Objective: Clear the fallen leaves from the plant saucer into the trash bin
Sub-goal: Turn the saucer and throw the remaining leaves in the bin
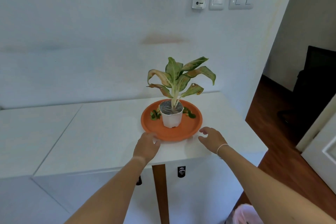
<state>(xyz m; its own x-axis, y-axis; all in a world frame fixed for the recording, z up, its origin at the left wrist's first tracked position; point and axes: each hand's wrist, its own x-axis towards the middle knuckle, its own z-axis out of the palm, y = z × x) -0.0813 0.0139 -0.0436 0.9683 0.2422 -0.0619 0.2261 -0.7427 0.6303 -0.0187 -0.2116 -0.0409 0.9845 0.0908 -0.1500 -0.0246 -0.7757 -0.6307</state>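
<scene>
Your left hand (147, 144) and right hand (211, 137), both open and empty, are reaching toward the orange saucer (180, 133) at centre frame. Fallen leaves (155, 114) are lying beside the white pot (171, 117); pinch gently, steadying the pot.

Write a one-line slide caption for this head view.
Both hands, left and right, reach for an orange saucer holding a potted plant and fallen leaves.

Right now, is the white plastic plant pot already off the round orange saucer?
No, the white plastic plant pot stands upright in the round orange saucer, with fallen leaves lying beside it.
</scene>
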